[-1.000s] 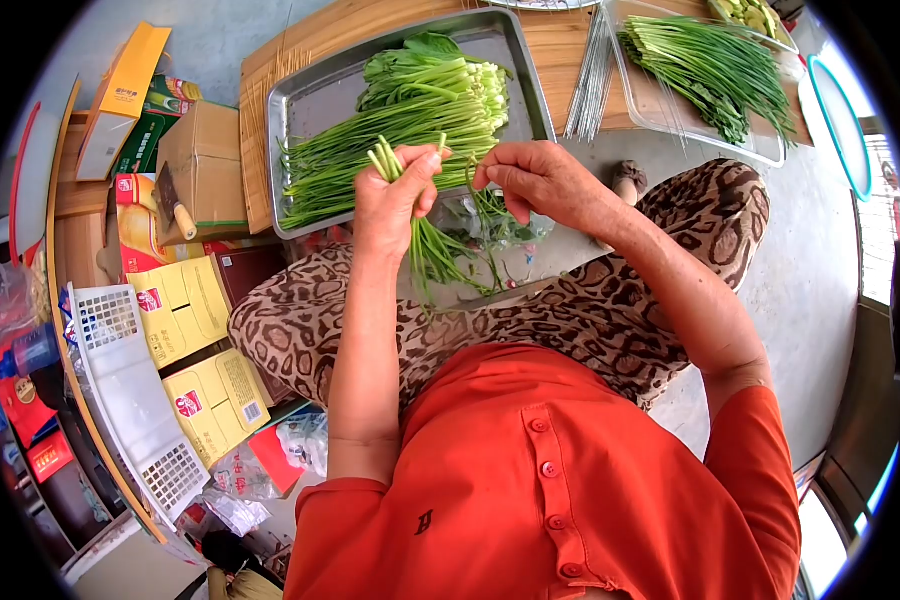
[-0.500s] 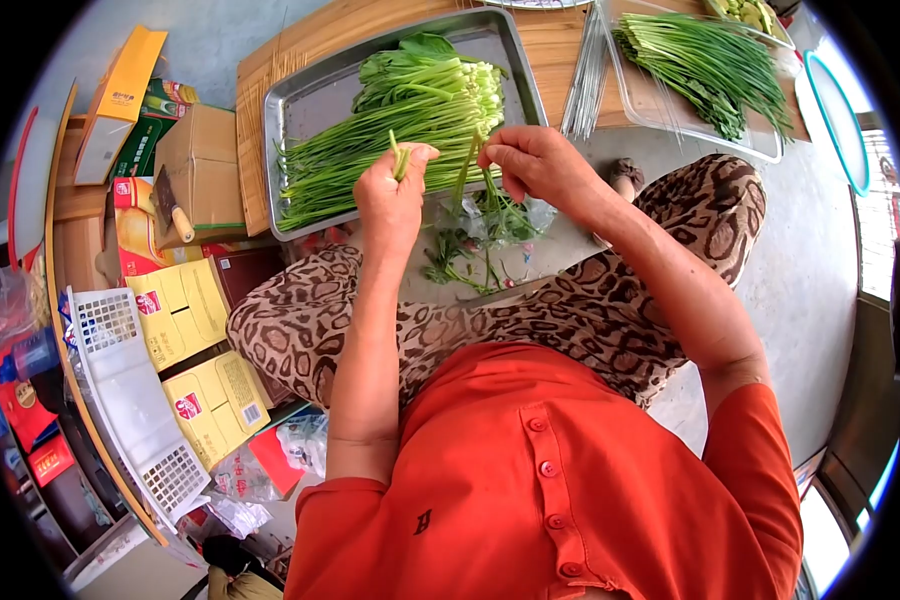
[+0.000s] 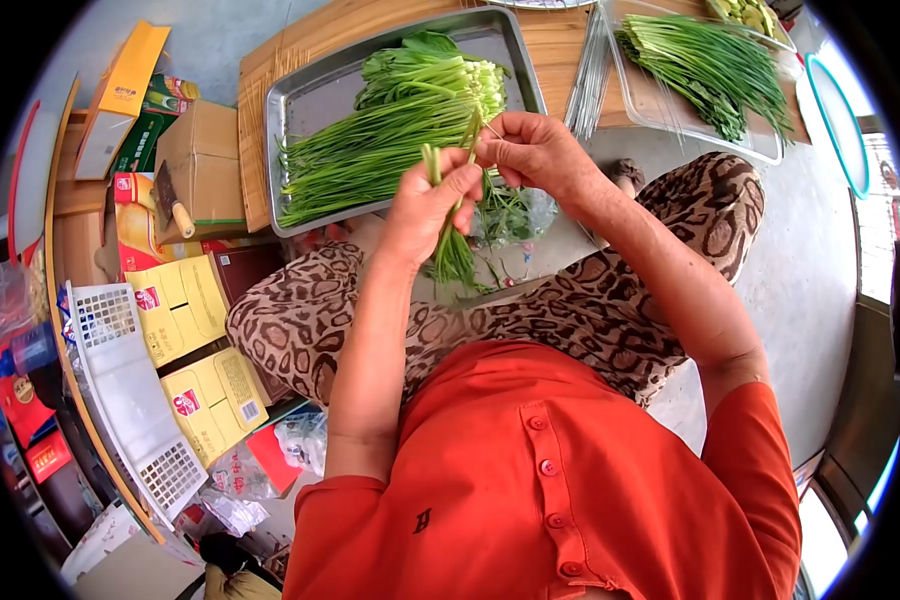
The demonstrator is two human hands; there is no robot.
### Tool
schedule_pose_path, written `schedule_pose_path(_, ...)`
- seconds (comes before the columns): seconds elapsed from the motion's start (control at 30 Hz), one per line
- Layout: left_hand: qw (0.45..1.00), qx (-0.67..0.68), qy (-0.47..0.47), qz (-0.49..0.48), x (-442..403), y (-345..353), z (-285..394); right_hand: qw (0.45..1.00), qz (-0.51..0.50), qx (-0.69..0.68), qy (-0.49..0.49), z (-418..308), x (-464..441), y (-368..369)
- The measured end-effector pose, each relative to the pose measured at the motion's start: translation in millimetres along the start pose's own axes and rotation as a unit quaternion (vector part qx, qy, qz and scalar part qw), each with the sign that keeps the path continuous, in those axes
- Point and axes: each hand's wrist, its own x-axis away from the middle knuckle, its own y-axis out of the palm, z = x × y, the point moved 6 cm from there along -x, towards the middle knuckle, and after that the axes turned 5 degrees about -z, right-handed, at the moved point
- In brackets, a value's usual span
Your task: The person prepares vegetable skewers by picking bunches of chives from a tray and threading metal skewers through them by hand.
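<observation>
Green stems [image 3: 454,258] run through the closed left hand [image 3: 432,205], which hides their middle, beside the metal tray's [image 3: 315,92] near edge. The right hand [image 3: 490,143] pinches closely alongside; its hold is hard to distinguish. The far plate [image 3: 545,3] is cut off; floor [image 3: 805,240] opens rightward.

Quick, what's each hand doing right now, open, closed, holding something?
Left hand: closed, holding green stems.
Right hand: fingers pinched together at a stem; can't tell if gripping it.
</observation>
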Motion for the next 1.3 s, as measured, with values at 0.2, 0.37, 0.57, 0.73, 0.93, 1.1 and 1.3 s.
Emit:
schedule_pose_path(0.2,0.996,-0.004,0.049,0.070,-3.1,-12.8,0.5,0.998,0.015,0.064,0.016,-6.5,7.0,-1.5)
schedule_pose_path(0.37,0.986,-0.018,0.089,0.140,-1.8,-31.5,7.1,0.995,-0.009,0.087,0.048,-10.0,13.9,3.0)
schedule_pose_path(0.57,0.976,-0.057,0.098,0.185,2.1,-38.7,11.0,0.987,-0.035,0.151,0.039,-14.5,18.1,10.9)
schedule_pose_path(0.73,0.971,-0.070,0.109,0.202,1.7,-38.5,11.7,0.987,-0.028,0.145,0.064,-15.1,19.9,9.4)
schedule_pose_path(0.93,0.961,-0.088,0.122,0.232,2.3,-41.0,11.5,0.984,-0.027,0.163,0.063,-17.7,21.0,9.8)
schedule_pose_path(1.1,0.955,-0.100,0.139,0.241,3.2,-42.4,13.1,0.982,-0.030,0.176,0.060,-17.2,20.2,9.9)
schedule_pose_path(1.3,0.938,-0.170,0.148,0.262,5.9,-41.2,18.0,0.980,-0.032,0.186,0.062,-18.4,20.6,10.6)
